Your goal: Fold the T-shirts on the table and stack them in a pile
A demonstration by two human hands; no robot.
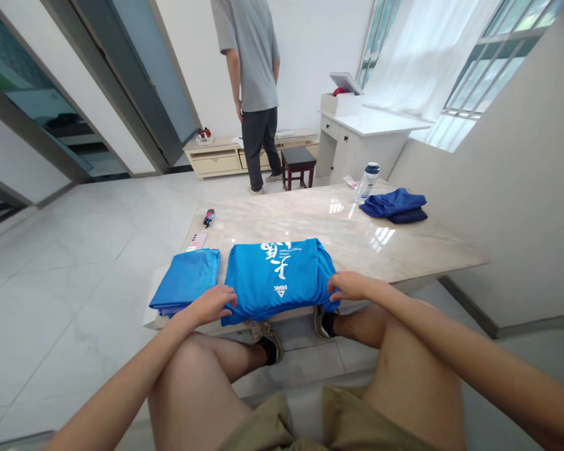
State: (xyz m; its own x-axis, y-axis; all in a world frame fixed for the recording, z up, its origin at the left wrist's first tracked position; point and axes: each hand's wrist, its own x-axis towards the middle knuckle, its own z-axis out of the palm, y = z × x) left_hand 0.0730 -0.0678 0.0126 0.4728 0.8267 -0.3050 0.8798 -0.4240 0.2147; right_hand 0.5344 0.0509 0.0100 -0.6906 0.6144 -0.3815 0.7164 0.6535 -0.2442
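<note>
A bright blue T-shirt point(275, 275) with white print lies partly folded on the near edge of a low marble table point(348, 241). My left hand point(212, 304) pinches its near left corner, fingers closed on the cloth. My right hand point(346, 286) grips its near right corner the same way. A stack of folded lighter blue garments point(187, 280) lies just left of the shirt, close to my left hand. My bare knees and feet show under the table edge.
Dark blue folded clothes point(395, 205) and a water bottle point(367, 181) sit at the table's far right. A phone point(198, 240) and a small dark object point(208, 217) lie at the left. A person point(254, 81) stands beyond, by a stool point(299, 164) and white desk point(357, 134).
</note>
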